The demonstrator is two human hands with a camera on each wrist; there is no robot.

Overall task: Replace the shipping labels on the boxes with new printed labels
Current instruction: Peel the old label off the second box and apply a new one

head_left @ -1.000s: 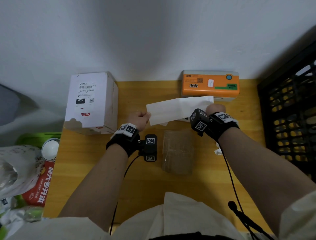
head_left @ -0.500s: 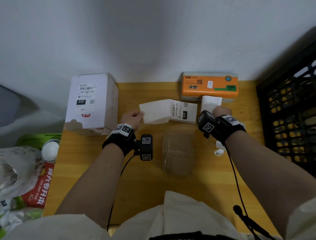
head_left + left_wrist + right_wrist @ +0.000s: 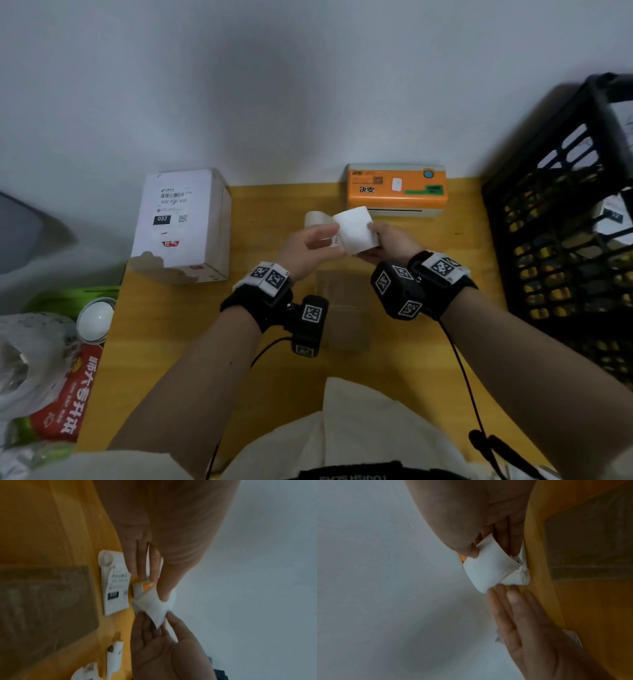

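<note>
My left hand (image 3: 310, 245) and right hand (image 3: 388, 240) both pinch the curled white label strip (image 3: 352, 229) above the yellow table (image 3: 274, 198). Beyond: white box (image 3: 178, 222) far left, orange printer (image 3: 397, 188) at wall.

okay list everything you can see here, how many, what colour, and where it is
Label strip: one, white, partly printed, held up between both hands.
White box: one, printed label on top, table's far left.
Label printer: one, orange and cream, far edge by the wall.
Table: one, yellow wood.
Clear plastic sheet: one, see-through, flat between the wrists.
Crate: one, black lattice, right of the table.
Paper scraps: a few, white, on the table near the right hand.
Red packet: one, left of the table, beside plastic bags.
Left hand: pinching the strip's left part.
Right hand: pinching its right end.
</note>
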